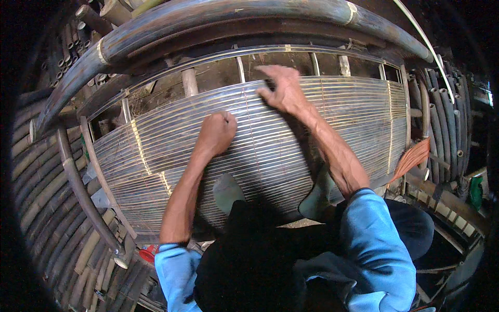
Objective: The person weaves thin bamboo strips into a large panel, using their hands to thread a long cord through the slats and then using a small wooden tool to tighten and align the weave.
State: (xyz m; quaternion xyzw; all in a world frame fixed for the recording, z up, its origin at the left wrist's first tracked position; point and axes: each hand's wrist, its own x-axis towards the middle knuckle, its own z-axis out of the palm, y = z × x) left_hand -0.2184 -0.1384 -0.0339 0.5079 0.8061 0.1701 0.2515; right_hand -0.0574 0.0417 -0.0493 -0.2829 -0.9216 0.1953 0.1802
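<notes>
A wide panel of narrow bamboo slats (pixel 280 135), bound with thin cross cords, lies beneath me. My left hand (pixel 219 132) is closed in a fist just above the slats, left of the middle; whatever is inside it, if anything, is hidden. Farther up and to the right, my right hand (pixel 283 89) hovers by the panel's far edge, its thumb and fingers apart and nothing seen in them. Between that edge and a far bamboo rail (pixel 260 50), short crosspieces (pixel 240 67) show with a gap of dark ground below. My grey-green boots (pixel 227 192) rest on the slats.
A thick bamboo pole (pixel 228 18) curves across the far side. Stacked bamboo poles (pixel 49 197) fill the left, and more poles (pixel 451 122) stand at the right. An orange-brown bundle of strands (pixel 412 160) hangs by the panel's right edge. A red object (pixel 148 254) sits at lower left.
</notes>
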